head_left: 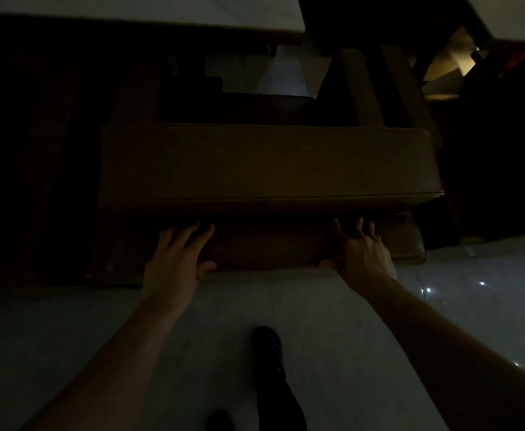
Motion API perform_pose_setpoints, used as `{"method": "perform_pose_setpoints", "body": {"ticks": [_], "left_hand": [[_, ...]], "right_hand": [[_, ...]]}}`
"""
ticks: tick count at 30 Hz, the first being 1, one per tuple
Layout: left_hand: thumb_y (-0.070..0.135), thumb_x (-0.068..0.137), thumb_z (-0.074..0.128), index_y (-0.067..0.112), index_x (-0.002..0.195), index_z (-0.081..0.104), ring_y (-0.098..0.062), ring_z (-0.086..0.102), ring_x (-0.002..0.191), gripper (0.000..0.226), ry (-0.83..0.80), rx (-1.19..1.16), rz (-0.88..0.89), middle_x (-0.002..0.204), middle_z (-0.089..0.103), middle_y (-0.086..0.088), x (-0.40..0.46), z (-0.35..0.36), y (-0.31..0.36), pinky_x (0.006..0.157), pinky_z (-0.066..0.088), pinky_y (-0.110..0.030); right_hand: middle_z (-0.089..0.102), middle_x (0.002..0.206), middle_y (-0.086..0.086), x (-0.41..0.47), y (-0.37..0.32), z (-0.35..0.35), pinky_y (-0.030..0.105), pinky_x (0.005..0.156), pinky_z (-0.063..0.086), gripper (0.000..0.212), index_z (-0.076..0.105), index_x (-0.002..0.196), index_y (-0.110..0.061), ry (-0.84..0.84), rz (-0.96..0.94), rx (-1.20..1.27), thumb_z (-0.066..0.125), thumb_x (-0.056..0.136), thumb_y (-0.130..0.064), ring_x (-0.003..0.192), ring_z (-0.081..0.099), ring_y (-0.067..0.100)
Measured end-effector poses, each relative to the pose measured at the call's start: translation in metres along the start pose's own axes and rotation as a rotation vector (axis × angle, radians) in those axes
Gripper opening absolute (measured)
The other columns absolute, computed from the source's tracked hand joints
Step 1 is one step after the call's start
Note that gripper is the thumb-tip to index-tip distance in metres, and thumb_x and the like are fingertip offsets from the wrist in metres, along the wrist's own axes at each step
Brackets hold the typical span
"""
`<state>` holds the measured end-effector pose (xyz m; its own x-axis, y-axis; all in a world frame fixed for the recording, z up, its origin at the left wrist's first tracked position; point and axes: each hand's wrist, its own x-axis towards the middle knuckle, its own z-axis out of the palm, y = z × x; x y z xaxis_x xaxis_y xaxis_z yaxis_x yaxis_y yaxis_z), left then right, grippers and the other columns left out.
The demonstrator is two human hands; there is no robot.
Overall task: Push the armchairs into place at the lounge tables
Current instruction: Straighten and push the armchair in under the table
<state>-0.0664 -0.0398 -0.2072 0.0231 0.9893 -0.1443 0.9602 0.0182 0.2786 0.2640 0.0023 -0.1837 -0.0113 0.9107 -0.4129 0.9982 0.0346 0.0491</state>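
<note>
The room is very dim. A brown leather armchair (264, 169) fills the middle of the view, its back toward me. My left hand (177, 259) lies on the top rear edge of the backrest, fingers over the top and thumb on the back face. My right hand (360, 253) grips the same edge further right in the same way. A lounge table (161, 23) with a pale top runs across the far left, beyond the armchair.
Another dark wooden chair or table frame (388, 88) stands at the far right of the armchair. The glossy pale tiled floor (472, 306) lies under me. My dark shoe (270, 346) is on the floor behind the armchair. Dark furniture sits at the left.
</note>
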Motion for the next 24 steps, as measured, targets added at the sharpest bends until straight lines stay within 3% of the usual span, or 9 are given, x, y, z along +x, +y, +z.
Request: {"method": "perform_pose_setpoints", "body": {"ticks": [9,18,24], "left_hand": [[0.04,0.085,0.07,0.034,0.147,0.04,-0.03,0.028,0.137,0.068,0.006,-0.022,-0.02,0.15,0.041,0.003,0.016,-0.002,0.005,0.097,0.044,-0.05],[0.041,0.085,0.071,0.036,0.146,0.039,-0.03,0.028,0.136,0.069,-0.033,-0.007,-0.066,0.148,0.041,0.005,0.019,-0.01,0.008,0.095,0.046,-0.049],[0.038,0.084,0.073,0.034,0.144,0.041,-0.032,0.032,0.133,0.069,-0.056,0.061,-0.112,0.143,0.046,0.0,0.023,-0.015,0.02,0.098,0.042,-0.048]], "right_hand": [[0.007,0.162,0.025,0.013,0.003,-0.003,0.056,0.117,0.023,0.094,0.001,0.157,-0.031,0.041,0.0,0.023,0.054,0.086,-0.066,0.148,0.006,0.047],[0.013,0.161,0.025,0.017,0.005,-0.006,0.054,0.112,0.033,0.096,0.005,0.156,-0.033,0.034,-0.022,0.002,0.057,0.084,-0.069,0.146,0.013,0.047],[0.03,0.154,0.024,0.029,0.006,-0.013,0.049,0.1,0.044,0.099,0.014,0.155,-0.034,-0.01,-0.028,-0.065,0.061,0.077,-0.072,0.136,0.034,0.045]]}}
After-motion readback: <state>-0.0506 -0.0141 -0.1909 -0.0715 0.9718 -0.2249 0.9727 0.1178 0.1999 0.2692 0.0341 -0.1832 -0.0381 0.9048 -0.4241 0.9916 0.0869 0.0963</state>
